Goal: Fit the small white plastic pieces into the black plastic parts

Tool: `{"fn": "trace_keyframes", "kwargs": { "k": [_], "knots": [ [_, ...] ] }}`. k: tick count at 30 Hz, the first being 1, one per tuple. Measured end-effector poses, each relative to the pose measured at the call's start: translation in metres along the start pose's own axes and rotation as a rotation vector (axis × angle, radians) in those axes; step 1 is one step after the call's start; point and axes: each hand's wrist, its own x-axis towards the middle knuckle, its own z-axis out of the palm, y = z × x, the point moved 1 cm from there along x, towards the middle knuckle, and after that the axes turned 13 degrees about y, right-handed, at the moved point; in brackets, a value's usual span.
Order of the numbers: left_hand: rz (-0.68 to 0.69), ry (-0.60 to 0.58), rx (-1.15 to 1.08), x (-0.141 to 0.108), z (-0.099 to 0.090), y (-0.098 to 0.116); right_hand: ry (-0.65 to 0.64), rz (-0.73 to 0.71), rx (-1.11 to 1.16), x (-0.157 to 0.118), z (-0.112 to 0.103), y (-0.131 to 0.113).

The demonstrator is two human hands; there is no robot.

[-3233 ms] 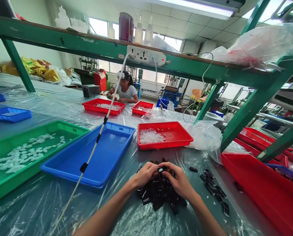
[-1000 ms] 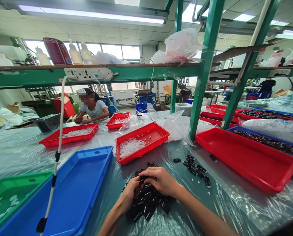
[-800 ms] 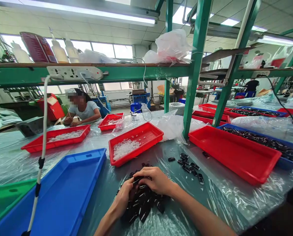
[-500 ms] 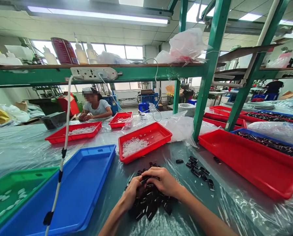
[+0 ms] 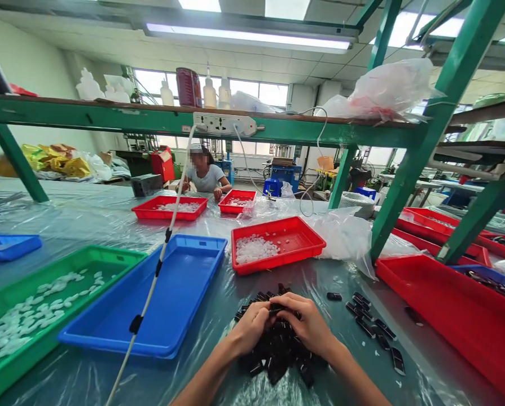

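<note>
Both of my hands meet over a heap of small glossy black pieces (image 5: pixel 277 344) on the plastic-covered table. My left hand (image 5: pixel 252 324) has its fingers closed on a black piece (image 5: pixel 274 310). The fingers of my right hand (image 5: pixel 305 318) pinch the same piece from the other side. Most of it is hidden by the fingers. To the right of the heap lies a loose group of similar black pieces (image 5: pixel 374 321).
Ahead stands a red tray (image 5: pixel 305 248) with white pieces. A blue tray (image 5: pixel 150 316) and a green tray (image 5: pixel 117 259) sit left; a long red tray (image 5: pixel 438 304) lies right. A white cable (image 5: pixel 150 287) hangs at left. A person (image 5: pixel 205 175) sits across the table.
The view has turned left, so everything sits further right and more of the green tray shows. My hands stay together over the heap, fingers shifted slightly. The person opposite has moved an arm toward a red tray.
</note>
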Motion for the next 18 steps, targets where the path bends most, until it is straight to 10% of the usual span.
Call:
{"fn": "trace_keyframes", "kwargs": {
  "k": [18],
  "knots": [
    [0.030, -0.030, 0.077, 0.0055, -0.0065, -0.0072, -0.002, 0.110, -0.011, -0.0006, 0.0077, 0.0059]
  ]
}}
